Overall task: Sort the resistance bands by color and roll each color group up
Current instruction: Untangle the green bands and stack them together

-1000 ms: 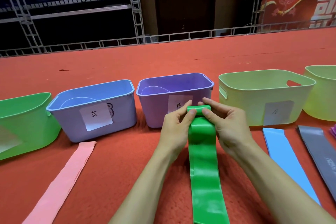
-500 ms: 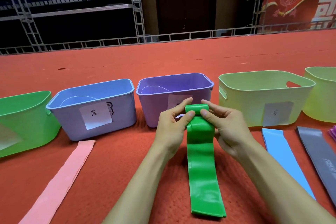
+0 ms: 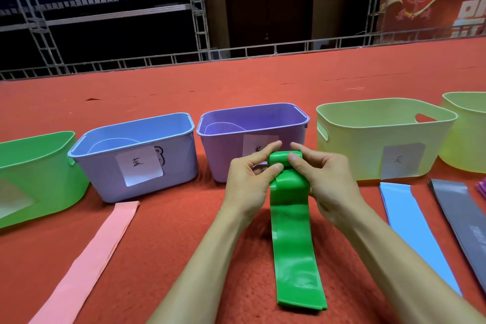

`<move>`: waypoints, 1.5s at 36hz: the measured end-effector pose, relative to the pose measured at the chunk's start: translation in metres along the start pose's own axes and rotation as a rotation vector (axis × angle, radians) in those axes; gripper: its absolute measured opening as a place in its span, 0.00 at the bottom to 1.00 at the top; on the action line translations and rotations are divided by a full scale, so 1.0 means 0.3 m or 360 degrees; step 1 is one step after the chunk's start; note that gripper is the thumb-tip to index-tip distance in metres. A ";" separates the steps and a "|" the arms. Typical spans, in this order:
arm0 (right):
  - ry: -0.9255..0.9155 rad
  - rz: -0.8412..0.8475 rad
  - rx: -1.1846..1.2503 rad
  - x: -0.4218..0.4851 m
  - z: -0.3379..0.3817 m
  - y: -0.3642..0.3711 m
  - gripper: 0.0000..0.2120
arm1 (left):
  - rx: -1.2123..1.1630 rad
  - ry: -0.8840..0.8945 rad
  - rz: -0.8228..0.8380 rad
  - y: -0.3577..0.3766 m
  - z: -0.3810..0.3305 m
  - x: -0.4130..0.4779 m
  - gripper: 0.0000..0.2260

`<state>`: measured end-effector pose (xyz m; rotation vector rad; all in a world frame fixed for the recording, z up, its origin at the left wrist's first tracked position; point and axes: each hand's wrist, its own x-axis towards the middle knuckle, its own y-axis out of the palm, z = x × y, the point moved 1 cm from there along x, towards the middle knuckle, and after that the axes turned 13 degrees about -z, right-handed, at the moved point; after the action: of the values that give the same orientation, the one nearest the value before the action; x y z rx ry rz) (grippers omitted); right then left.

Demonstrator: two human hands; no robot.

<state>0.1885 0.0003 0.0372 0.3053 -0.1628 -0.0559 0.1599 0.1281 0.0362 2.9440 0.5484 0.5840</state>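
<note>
Though near green band (image 3: 292,244), label (image 3: 253,143) half-hidden.

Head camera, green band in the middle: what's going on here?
A person is rolling up the green resistance band. The left hand and right hand pinch its rolled far end, just in front of the purple bin. The rest of it lies flat on the red carpet, running toward the person. The pink band, blue band and grey band lie flat to the sides, not yet rolled.
</note>
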 end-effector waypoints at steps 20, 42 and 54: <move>-0.0151 0.0044 0.0052 -0.003 0.013 -0.005 0.19 | -0.0234 -0.0365 -0.0022 0.009 0.031 0.010 0.06; 0.0264 0.0057 0.0167 -0.014 0.039 -0.003 0.16 | -0.0131 -0.0069 -0.0063 -0.011 0.004 0.007 0.15; 0.0141 0.0035 -0.0038 -0.013 0.044 -0.010 0.14 | -0.0187 -0.0160 -0.0013 -0.011 0.006 0.005 0.17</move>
<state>0.1824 -0.0062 0.0480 0.2813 -0.0774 -0.0222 0.1607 0.1317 0.0345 2.8401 0.4979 0.4485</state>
